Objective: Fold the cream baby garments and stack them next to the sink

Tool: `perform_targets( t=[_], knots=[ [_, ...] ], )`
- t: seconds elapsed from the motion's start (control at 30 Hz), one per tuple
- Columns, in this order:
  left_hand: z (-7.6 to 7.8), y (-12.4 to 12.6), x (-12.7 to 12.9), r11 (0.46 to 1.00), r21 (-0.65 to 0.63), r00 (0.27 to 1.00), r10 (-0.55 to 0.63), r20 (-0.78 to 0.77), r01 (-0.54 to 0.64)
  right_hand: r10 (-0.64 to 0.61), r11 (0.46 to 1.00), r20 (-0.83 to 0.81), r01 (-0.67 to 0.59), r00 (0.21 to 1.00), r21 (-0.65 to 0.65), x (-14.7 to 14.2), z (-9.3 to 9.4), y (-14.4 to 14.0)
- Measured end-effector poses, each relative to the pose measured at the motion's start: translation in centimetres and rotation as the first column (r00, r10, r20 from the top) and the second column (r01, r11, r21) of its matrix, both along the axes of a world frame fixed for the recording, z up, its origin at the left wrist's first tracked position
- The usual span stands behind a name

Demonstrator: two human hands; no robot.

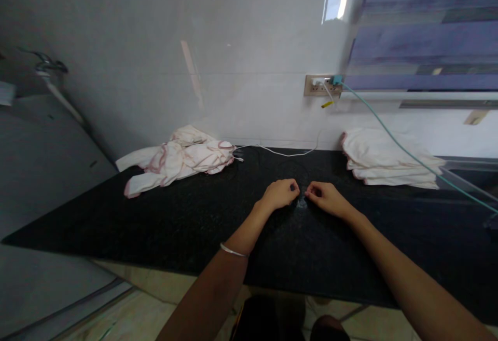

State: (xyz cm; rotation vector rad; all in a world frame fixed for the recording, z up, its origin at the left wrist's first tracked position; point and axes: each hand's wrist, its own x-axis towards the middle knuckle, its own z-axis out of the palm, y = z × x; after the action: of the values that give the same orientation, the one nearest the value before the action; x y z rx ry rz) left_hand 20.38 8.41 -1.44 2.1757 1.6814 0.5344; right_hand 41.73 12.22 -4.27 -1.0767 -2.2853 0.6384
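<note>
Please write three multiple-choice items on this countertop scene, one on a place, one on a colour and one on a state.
1. Where does the folded stack of cloths lie?
A. on the counter's right side, by the wall
B. on the floor
C. between the two hands

2. What colour is the countertop?
A. white
B. black
C. red

3. How do the hands stand?
A. both raised off the counter
B. spread far apart at the edges
C. low on the counter, close together, fingers curled

Answers:
1 A: the stack sits right of the wall socket, under the green cable.
2 B: the speckled surface is black, against a pale wall.
3 C: the left hand and right hand nearly meet mid-counter, while the crumpled cloth pile lies apart on the left.
</note>
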Motion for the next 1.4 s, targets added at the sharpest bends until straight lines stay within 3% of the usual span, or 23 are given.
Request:
perform_targets(
  t=[0.33, 0.97, 1.13, 1.23, 1.33, 1.4],
  knots=[
    [0.3, -0.5, -0.2, 1.0, -0.004, 1.0, -0.023, 0.003, 0.023, -0.005, 1.0, -0.027, 0.005, 1.0, -0.008, -0.3, 0.1, 0.1],
    [0.4, -0.6, -0.5, 0.998, -0.057, 0.996, -0.013, 0.092, 0.019, -0.008, 1.0, 0.078, 0.006, 0.997, 0.021, -0.5, 0.2, 0.5],
    [-0.1, 0.3, -0.2, 0.993, -0.016, 0.986, 0.117, 0.115, -0.116, -0.048, 0.998, 0.079, 0.044, 0.996, 0.054, -0.2, 0.4, 0.8],
    [0.5, 1.4, -0.9, 0.979, 0.012, 0.974, 0.203, 0.101, -0.206, -0.056, 0.998, 0.055, 0.054, 0.997, 0.041, -0.1, 0.4, 0.8],
    [1.6, 2.4, -3.7, 0.937, 0.089, 0.94, 0.329, 0.095, -0.337, -0.055, 0.998, 0.068, 0.053, 0.996, 0.031, -0.1, 0.3, 0.9],
    [1.9, 2.9, -6.8, 0.868, 0.173, 0.885, 0.449, 0.125, -0.465, -0.06, 0.998, 0.074, 0.058, 0.995, 0.036, -0.2, 0.2, 0.9]
  ],
)
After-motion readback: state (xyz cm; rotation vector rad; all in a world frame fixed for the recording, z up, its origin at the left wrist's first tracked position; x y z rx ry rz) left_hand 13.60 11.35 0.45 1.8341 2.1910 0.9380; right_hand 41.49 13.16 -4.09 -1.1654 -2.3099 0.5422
